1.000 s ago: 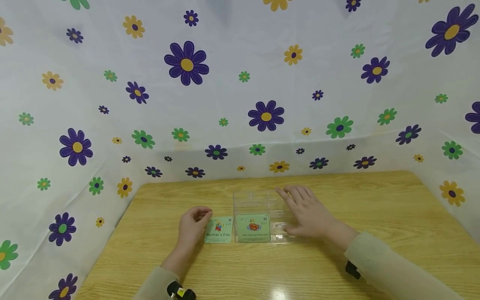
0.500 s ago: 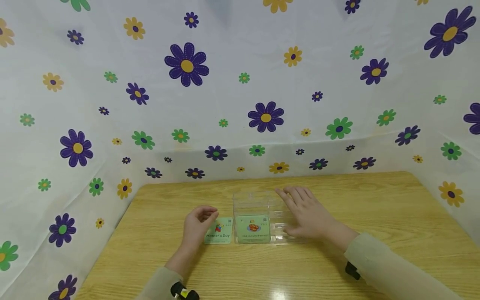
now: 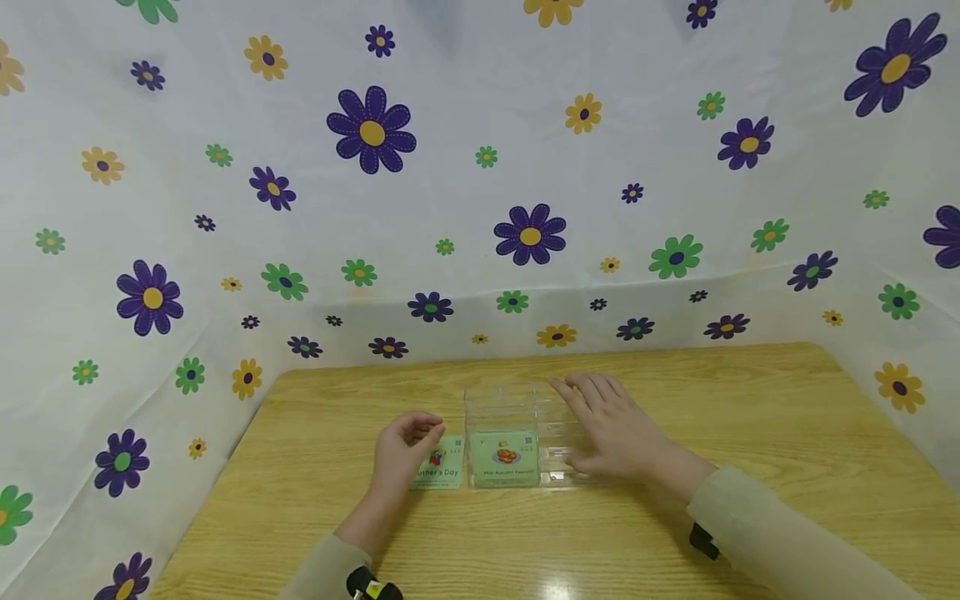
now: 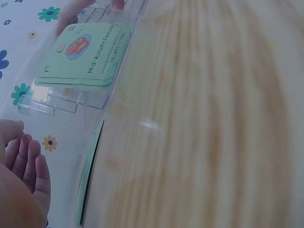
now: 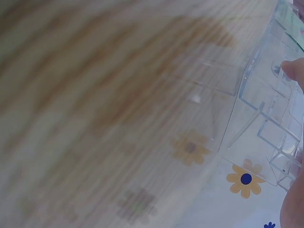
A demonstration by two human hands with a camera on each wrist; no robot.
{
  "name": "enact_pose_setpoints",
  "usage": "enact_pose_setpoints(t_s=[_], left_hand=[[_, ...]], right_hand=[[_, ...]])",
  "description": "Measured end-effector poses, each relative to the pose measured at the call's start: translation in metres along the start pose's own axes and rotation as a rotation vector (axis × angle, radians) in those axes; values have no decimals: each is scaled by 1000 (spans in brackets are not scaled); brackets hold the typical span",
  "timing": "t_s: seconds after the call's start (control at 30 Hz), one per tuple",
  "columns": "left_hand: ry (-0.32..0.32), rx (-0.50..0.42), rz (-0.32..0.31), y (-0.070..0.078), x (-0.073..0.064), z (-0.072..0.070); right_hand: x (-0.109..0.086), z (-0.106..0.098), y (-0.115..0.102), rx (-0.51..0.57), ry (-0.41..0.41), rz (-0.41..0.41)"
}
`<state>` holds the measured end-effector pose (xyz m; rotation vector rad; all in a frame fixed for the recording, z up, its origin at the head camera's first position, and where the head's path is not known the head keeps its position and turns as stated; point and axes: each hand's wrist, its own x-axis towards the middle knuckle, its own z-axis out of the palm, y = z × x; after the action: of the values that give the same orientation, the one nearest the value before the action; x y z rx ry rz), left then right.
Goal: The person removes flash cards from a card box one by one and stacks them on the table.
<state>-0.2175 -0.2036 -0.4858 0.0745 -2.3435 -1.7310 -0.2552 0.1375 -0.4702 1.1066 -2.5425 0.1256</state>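
In the head view a clear plastic card holder (image 3: pixel 501 410) with several slots lies at the table's middle. Green cards marked "Mid-Autumn Festival" (image 3: pixel 507 458) sit in its left section. Just left of it lies a green "Mother's Day" card (image 3: pixel 442 475), partly hidden by my left hand (image 3: pixel 401 457). That hand hovers over the card, fingers loosely curled; the left wrist view shows nothing in its grasp. My right hand (image 3: pixel 618 429) holds the holder's right part, thumb at the near side and fingers reaching to the far edge. The palm hides much of the slots there.
The wooden table (image 3: pixel 555 542) has rounded far corners. A white flowered cloth (image 3: pixel 450 192) hangs behind it and at both sides.
My left hand has shifted right, from the left edge of the "Mother's Day" card to over it, covering more of its left part. My right hand and the holder have stayed put.
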Motion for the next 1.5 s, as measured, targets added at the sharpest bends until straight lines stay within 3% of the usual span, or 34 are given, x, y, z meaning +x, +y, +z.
enact_pose_setpoints(t_s=[0.63,1.5], left_hand=[[-65,-21,54,8,-9,14],[-111,-57,18,11,-15,29]], right_hand=[[0,2,1,7,4,5],[0,1,1,-11,8,3]])
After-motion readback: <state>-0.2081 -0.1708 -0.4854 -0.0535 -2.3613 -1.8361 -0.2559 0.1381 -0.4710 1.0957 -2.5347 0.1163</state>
